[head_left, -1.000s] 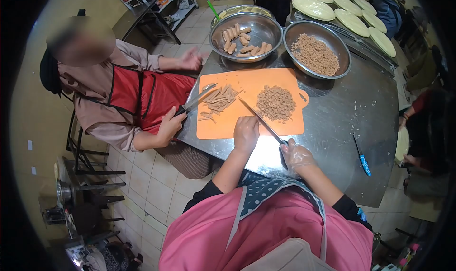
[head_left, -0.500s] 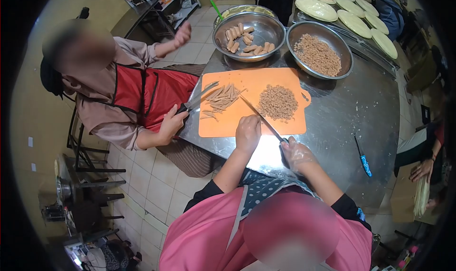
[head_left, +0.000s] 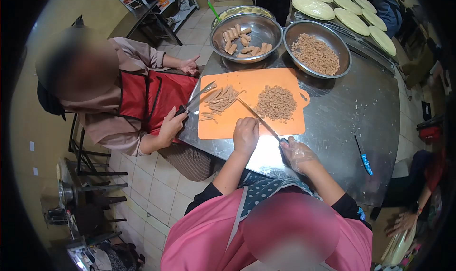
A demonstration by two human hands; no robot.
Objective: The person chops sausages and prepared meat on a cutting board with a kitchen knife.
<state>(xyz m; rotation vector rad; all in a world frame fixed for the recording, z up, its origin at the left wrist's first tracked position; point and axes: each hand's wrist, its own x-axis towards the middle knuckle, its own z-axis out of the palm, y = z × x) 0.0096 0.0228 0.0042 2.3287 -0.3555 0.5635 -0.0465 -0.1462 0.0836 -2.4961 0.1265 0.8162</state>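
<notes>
My right hand (head_left: 297,154), in a clear plastic glove, is wrapped round the handle of a knife (head_left: 261,120). The blade points up and left across the orange cutting board (head_left: 228,128). My left hand (head_left: 246,134) is curled closed at the board's front edge, beside the blade; whatever its fingers hold is hidden. Beyond the knife tip lie thin sausage strips (head_left: 221,100) on the board's left side. A pile of finely diced sausage (head_left: 276,103) sits on its right side, above the blade.
A steel bowl of sausage pieces (head_left: 220,45) and a bowl of diced sausage (head_left: 342,57) stand behind the board. A blue-handled knife (head_left: 365,164) lies at right. On the left, a co-worker's hand (head_left: 170,127) holds another knife (head_left: 199,95) at the board's edge. Pale plates (head_left: 313,9) stand behind.
The co-worker's raised free hand has dropped to their lap. At far right, another person's hand has moved downward. My hands and knife stay almost in place.
</notes>
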